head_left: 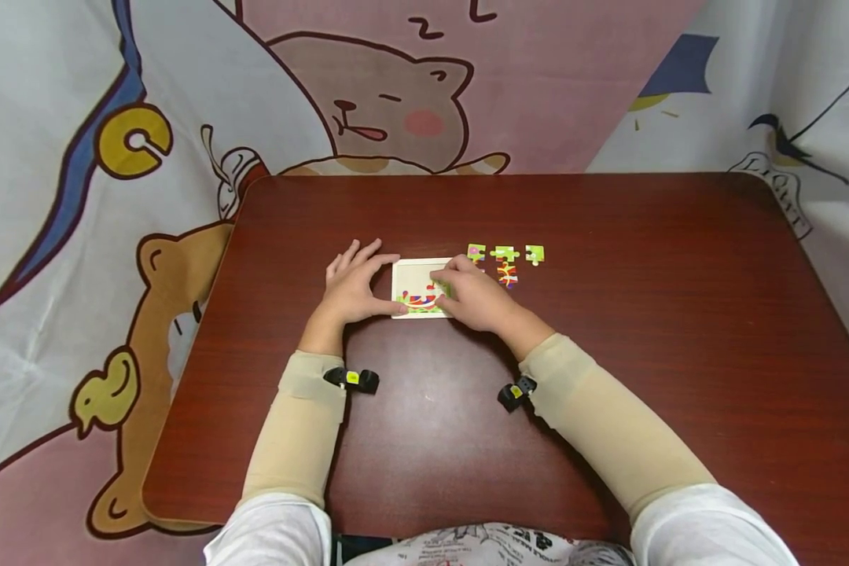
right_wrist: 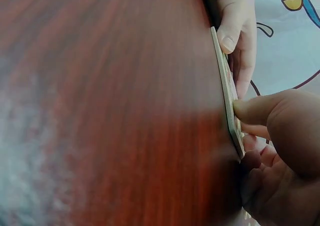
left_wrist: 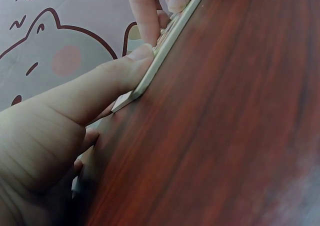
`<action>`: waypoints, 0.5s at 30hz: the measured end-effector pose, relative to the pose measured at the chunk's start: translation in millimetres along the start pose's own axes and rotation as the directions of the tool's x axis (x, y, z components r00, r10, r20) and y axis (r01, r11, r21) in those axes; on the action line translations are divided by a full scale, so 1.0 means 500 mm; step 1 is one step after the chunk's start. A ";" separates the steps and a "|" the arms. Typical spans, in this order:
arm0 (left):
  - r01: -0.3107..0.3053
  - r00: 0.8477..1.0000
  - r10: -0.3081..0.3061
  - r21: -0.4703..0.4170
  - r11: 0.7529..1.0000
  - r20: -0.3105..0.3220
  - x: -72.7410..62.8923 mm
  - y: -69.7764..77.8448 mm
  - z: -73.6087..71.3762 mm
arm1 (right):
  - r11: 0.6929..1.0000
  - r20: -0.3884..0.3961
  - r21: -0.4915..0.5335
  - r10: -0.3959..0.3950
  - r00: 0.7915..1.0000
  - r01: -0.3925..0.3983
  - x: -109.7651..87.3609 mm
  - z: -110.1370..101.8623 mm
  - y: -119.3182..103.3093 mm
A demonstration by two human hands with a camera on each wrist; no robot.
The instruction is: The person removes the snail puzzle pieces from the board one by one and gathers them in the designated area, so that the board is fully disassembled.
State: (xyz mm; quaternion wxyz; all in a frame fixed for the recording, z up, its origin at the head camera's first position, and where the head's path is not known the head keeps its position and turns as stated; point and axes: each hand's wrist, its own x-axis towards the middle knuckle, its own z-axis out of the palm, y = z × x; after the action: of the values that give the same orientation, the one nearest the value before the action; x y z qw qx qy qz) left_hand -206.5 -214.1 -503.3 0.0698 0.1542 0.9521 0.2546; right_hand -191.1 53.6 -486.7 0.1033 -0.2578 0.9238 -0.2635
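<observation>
A small jigsaw puzzle tray (head_left: 413, 272) with a pale frame lies on the table, colourful pieces along its near side. My left hand (head_left: 354, 287) holds its left side, index finger at the far corner and thumb on the near one. In the left wrist view, that thumb (left_wrist: 132, 61) rests on the tray's edge. Over the tray's right part, my right hand (head_left: 477, 297) pinches a green puzzle piece (head_left: 442, 288) between thumb and fingers, most of it hidden. The right wrist view shows the right thumb (right_wrist: 255, 109) right at the frame (right_wrist: 227, 91).
Loose puzzle pieces lie beyond my right hand: a green one (head_left: 534, 254), a green one (head_left: 505, 253) beside a red-and-yellow one (head_left: 508, 273), and a green one with a pink flower (head_left: 475, 251). A printed cloth (head_left: 538, 94) hangs behind the brown table (head_left: 651, 314).
</observation>
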 end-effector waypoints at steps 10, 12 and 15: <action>-0.001 1.000 0.001 0.005 1.000 -0.002 0.000 -0.001 0.002 | 0.998 -0.005 0.050 0.024 1.000 -0.023 0.001 -0.003 -0.003; -0.002 1.000 0.002 0.005 1.000 -0.001 0.000 -0.001 0.002 | 0.998 -0.018 0.062 0.031 0.999 -0.030 0.000 -0.001 -0.003; -0.002 1.000 0.002 0.005 1.000 0.000 0.000 0.000 0.002 | 0.996 -0.050 0.079 0.042 0.998 -0.038 -0.001 0.002 -0.002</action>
State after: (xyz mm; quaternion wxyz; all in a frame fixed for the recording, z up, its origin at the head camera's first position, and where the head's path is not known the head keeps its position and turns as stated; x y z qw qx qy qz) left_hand -206.3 -213.7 -503.9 0.0692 0.1554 0.9526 0.2522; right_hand -190.0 52.7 -486.9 0.0948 -0.2280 0.9202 -0.3037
